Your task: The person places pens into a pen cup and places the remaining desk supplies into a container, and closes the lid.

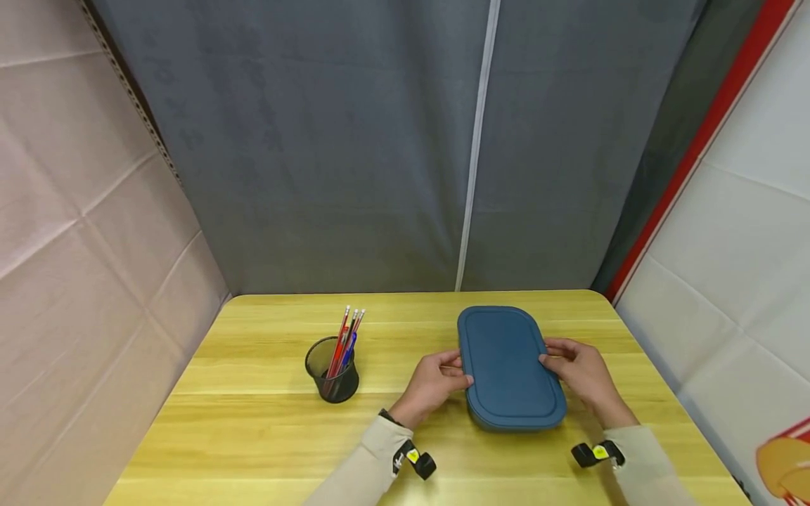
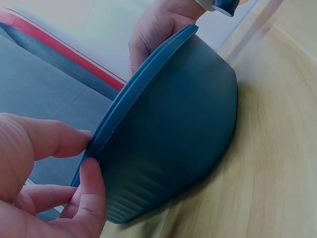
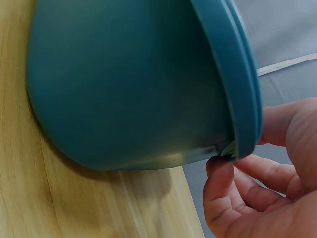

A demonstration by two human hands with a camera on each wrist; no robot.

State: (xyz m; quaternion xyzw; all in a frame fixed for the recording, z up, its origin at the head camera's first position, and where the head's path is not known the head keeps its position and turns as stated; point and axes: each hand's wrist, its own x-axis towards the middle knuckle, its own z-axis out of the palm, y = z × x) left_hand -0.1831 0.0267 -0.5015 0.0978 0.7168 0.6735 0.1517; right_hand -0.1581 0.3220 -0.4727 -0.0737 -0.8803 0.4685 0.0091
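Observation:
A blue rectangular storage box with rounded corners stands on the table, its flat lid on top. At the lid's left edge my left hand pinches the rim between thumb and curled fingers. My right hand does the same at the right edge. In the left wrist view the box's side wall tapers down to the wood, and the thumb and index finger grip the lid's lip. The right wrist view shows fingertips tucked under the lid's rim. What the box holds is hidden.
A black mesh pen holder with several pencils and pens stands left of the box on the yellow wooden table. Behind the table's far edge hangs a grey curtain. White fabric walls flank both sides.

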